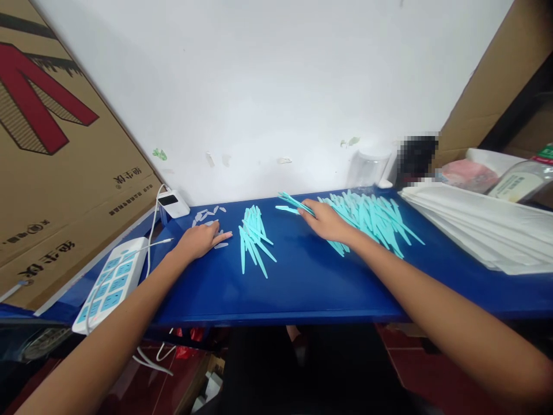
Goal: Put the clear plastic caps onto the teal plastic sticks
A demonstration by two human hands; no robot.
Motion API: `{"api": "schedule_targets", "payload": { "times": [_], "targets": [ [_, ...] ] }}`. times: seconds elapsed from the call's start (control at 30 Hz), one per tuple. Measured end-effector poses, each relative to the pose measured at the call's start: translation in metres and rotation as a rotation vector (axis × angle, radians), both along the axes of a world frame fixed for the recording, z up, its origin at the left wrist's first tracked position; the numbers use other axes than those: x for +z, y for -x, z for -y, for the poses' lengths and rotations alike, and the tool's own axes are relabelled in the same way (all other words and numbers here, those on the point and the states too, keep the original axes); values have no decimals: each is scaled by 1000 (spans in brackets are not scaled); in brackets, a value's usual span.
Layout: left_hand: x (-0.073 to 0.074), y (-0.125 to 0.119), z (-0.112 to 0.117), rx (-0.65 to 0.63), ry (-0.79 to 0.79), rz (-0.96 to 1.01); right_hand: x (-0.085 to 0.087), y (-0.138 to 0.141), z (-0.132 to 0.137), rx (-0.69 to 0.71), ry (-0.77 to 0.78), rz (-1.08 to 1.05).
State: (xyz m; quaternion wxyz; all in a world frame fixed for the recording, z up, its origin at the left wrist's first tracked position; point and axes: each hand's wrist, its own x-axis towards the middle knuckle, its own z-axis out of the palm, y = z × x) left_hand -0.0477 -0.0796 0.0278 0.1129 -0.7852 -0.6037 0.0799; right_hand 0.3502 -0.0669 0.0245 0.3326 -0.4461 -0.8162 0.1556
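My left hand [199, 240] lies palm down on the blue table [311, 282], fingers stretched toward a small pile of teal plastic sticks [254, 237], with several small clear caps [206, 215] just beyond it. My right hand [325, 221] rests on the left edge of a large heap of teal sticks [370, 217]. Its fingers close on a few teal sticks [294, 204] that poke out to the left.
A white power strip [113, 282] and a white charger [173, 204] sit at the left beside a big cardboard box [56, 155]. A stack of white sheets [479, 225], a clear jar [368, 168] and a bottle [522, 180] stand at the right.
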Motion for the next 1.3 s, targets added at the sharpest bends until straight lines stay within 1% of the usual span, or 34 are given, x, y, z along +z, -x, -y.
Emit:
{"api": "schedule_targets", "payload": {
  "times": [0.13,0.27,0.37,0.43,0.53,0.6,0.67,0.7,0.77,0.8,0.83,0.87,0.9,0.93,0.97,1.0,1.07,1.13,1.17,1.23,1.3],
  "targets": [
    [-2,-5,-4,-24,-1,-51,-1,0,0,5,-3,6],
    [-4,-12,-3,-1,-5,-38,0,0,0,2,2,9],
    [-6,-12,-2,20,-14,5,1,0,1,1,5,6],
    [-7,-7,-3,26,-32,91,2,0,2,-2,5,6],
    [-10,4,-8,35,-89,363,3,-1,2,-6,7,8],
    [-11,10,-10,44,-146,634,3,-1,2,-3,3,8],
    [-10,12,-10,92,-150,969,3,-1,2,-3,-2,8],
    [-9,12,-9,131,-112,1146,3,-1,1,-5,-3,9],
    [-6,10,-6,195,13,1452,2,-2,1,-10,-3,11],
    [-4,9,-3,206,73,1558,2,-2,0,-11,-3,12],
    [-3,8,-1,204,123,1624,2,-2,0,-11,-3,12],
    [-2,7,2,194,156,1647,2,-2,0,-11,-3,14],
    [-2,7,5,190,161,1628,2,-2,-1,-10,-3,17],
    [-1,7,7,189,135,1559,2,-2,-1,-11,-3,19],
    [-1,7,10,180,83,1439,2,-2,0,-12,-5,22],
    [0,7,13,162,14,1274,3,-2,0,-15,-6,24],
    [2,5,20,93,-107,870,4,-1,1,-16,-5,29],
    [4,0,28,15,-134,512,5,-1,3,-8,1,38],
    [5,-3,31,-7,-122,391,6,-1,4,-1,4,43],
    [5,-8,35,-16,-92,256,6,-1,4,8,9,46],
    [4,-12,35,-21,-55,214,6,-1,4,8,13,41]
  ]
}}
